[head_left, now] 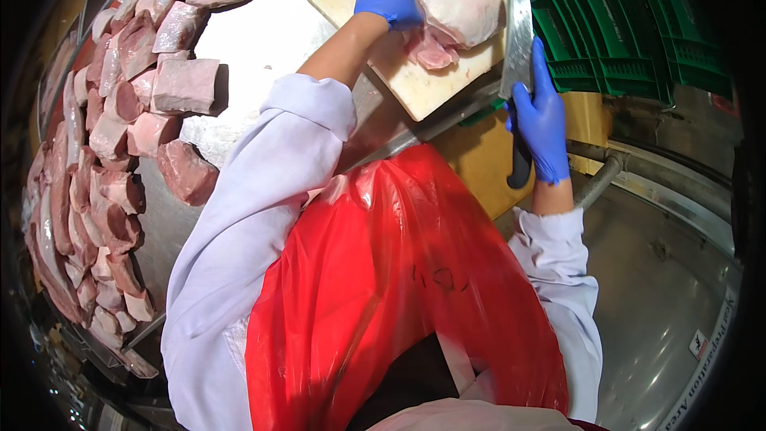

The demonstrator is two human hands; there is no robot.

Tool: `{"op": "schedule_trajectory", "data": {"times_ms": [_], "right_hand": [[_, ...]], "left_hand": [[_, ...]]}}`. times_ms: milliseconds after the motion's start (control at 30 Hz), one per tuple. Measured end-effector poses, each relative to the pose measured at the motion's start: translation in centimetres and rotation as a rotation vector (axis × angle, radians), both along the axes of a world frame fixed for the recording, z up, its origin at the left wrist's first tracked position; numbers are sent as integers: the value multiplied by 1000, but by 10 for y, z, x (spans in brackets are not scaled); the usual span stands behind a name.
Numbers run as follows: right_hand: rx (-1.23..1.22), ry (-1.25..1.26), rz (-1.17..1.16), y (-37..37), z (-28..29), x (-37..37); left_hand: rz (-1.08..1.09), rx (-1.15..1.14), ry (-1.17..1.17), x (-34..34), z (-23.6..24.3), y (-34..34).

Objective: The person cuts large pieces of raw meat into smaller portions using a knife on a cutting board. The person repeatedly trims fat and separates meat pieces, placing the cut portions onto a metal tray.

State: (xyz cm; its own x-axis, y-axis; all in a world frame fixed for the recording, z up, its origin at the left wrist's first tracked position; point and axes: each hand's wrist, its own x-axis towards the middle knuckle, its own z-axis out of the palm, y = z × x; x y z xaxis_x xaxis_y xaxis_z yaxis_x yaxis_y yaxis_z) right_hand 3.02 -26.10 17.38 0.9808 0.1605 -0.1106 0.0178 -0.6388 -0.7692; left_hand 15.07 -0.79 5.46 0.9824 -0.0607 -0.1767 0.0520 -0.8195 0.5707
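Cut pieces (188, 86) are spread across the left of the surface (239, 40). At the far side, the left hand (389, 4) is curled against the meat (461, 12) on the board (419, 100); whether it is gripped cannot be told. Rightward, the knife's (519, 44) handle is clasped by the right hand (542, 121). Green crates (586, 28) are seen far right.

A glossy, creased red plastic apron (391, 263) bears dark scrawled marks. Left of the apron is a loose white sleeve (255, 191) with a turned-back cuff (315, 104); right of it, a matching wrinkled sleeve (562, 295). Smooth blue gloves (388, 2) cover the left hand (391, 5) and right hand (544, 116).
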Motion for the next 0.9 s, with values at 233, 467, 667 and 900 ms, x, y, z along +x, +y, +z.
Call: {"op": "schedule_trajectory", "data": {"times_ms": [233,467,667,900], "right_hand": [[16,-14,117,44,-46,69],[-72,77,283,104,-45,113],[-383,-140,460,89,-75,114],[-674,-61,642,46,-28,54]], "left_hand": [[109,-168,-73,-11,-25,19],[281,-593,-156,-19,-40,22],[277,-629,-167,-24,-25,14],[312,-687,-213,-29,-35,27]]}}
